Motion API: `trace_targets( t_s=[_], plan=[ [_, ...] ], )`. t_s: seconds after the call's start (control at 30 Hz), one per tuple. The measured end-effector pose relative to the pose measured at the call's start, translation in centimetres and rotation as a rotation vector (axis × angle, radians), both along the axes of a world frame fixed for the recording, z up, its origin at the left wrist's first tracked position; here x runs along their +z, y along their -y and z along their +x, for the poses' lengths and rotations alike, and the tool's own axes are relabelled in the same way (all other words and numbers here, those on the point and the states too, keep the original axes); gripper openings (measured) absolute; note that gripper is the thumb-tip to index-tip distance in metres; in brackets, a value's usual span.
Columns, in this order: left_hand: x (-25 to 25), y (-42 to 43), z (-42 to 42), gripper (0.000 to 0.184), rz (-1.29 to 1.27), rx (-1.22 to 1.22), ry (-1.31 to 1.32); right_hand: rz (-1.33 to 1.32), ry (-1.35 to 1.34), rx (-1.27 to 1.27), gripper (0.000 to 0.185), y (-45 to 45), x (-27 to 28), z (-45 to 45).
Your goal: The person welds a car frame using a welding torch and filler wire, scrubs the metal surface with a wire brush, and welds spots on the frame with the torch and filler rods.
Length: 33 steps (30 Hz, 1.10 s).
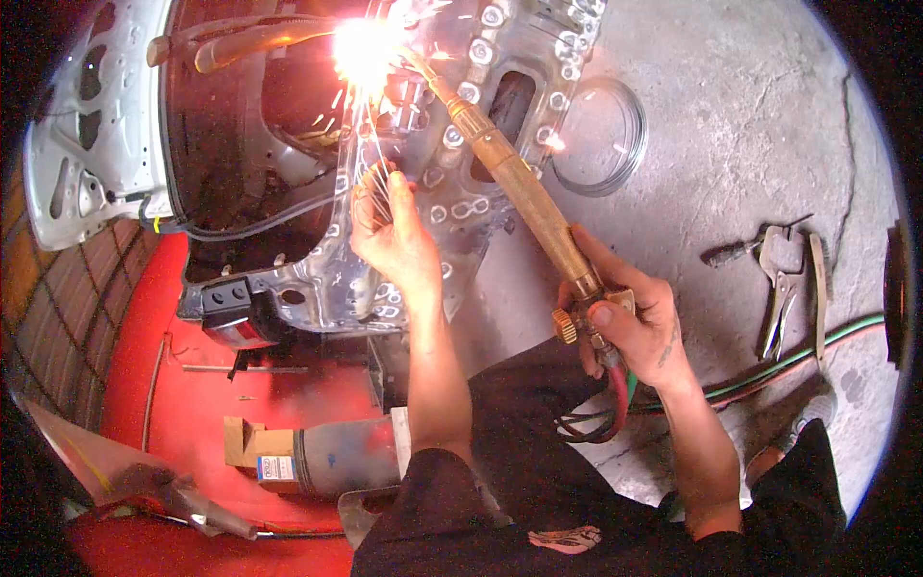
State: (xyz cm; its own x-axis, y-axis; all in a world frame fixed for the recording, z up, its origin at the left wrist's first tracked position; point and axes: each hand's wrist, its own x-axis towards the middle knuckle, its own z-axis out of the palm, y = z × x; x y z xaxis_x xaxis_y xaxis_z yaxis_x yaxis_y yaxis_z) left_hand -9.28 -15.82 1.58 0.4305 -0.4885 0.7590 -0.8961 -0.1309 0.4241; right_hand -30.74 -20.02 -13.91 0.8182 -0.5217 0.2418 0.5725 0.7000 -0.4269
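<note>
My right hand [630, 322] is closed around the valve end of a brass torch [524, 188], which slants up and left. At the torch tip a blinding glare with flying sparks covers part of the spot-marked metal car body panel [442, 207]. Several thin wire rods [381, 197] stand in the pinch of my left hand [396, 236], their upper ends reaching toward the glare. That hand is in front of the panel, just below the bright spot. What lies directly under the glare is hidden.
Red and green hoses [760, 385] run from the torch over the concrete floor. Locking pliers [784, 284] and another tool lie at right, a wire coil [615, 144] at upper right. A cardboard box [260, 447] and cylinder [351, 454] stand below left.
</note>
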Motion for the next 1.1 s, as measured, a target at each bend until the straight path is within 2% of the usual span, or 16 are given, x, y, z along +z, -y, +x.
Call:
trace_targets(
  t_s=[0.23,0.63,1.1],
  plan=[
    [0.05,0.20,-0.21,0.015,-0.008,-0.004,-0.016,0.028,0.021,0.033,0.084,0.20,-0.24,0.18],
    [-0.01,0.10,0.01,0.015,-0.013,-0.005,-0.008,0.056,0.059,0.029,0.081,0.62,-0.66,0.17],
    [-0.09,0.21,-0.17,0.017,-0.014,-0.020,-0.018,0.094,0.057,0.047,0.089,0.90,-0.46,0.07]
  ],
)
